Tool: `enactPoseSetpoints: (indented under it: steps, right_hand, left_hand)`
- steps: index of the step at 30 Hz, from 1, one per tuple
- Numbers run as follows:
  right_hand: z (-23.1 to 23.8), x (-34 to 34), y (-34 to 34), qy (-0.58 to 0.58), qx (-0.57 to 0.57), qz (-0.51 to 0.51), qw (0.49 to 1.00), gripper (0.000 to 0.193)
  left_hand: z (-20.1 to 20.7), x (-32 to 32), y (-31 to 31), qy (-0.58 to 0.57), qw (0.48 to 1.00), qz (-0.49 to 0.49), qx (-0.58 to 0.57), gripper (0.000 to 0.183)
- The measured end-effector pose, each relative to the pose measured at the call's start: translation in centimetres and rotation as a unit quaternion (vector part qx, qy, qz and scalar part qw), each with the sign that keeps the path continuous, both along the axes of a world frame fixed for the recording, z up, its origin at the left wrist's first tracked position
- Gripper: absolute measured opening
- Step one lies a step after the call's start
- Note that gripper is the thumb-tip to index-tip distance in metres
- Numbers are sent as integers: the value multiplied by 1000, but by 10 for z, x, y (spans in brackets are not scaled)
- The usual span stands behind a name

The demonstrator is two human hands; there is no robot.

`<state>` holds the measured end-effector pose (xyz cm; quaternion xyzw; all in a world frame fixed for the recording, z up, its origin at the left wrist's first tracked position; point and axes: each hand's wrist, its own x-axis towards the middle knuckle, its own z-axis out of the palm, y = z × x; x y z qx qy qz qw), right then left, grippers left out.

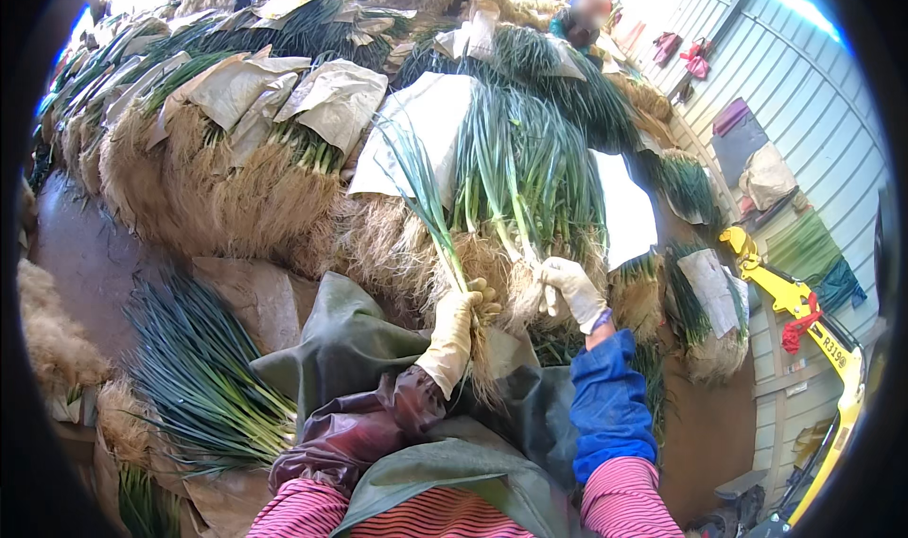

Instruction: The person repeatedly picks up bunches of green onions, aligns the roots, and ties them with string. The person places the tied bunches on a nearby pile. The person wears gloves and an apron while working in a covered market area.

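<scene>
My left hand [454,335], in a cream glove, is closed round the lower stems of a few scallions [430,198]. Their green leaves point up and away, and their pale roots hang below the fist. My right hand [572,290], gloved too, has its fingers pinched at the white base of another scallion [515,226]. That stalk leans out from a thick upright bunch of scallions [539,160] in front of me, whose dry roots face me. A dark green apron [350,330] covers my lap.
A loose heap of scallions [203,377] lies at my left. Rows of root-ended bundles under brown paper [236,89] fill the far side. White sheets [624,212] flank the near bunch. A yellow metal arm [804,302] stands at right by the wall; a person [579,23] is behind.
</scene>
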<state>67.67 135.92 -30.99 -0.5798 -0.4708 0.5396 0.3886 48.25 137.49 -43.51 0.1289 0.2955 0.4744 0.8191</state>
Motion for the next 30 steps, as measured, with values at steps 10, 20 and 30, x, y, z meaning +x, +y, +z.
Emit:
enactPoseSetpoints:
  steps: [10,20,30]
  right_hand:
    - [-15,-59,-28,49,-57,131,988,17]
    - [-58,29,8,-421,95,-169,886,25]
    - [-86,51,36,-526,144,-290,787,25]
  left_hand:
    - [8,4,-4,-127,989,-68,-28,26]
    - [25,-1,-5,-100,984,-141,33,33]
    - [68,-16,-19,-232,956,-181,20,38]
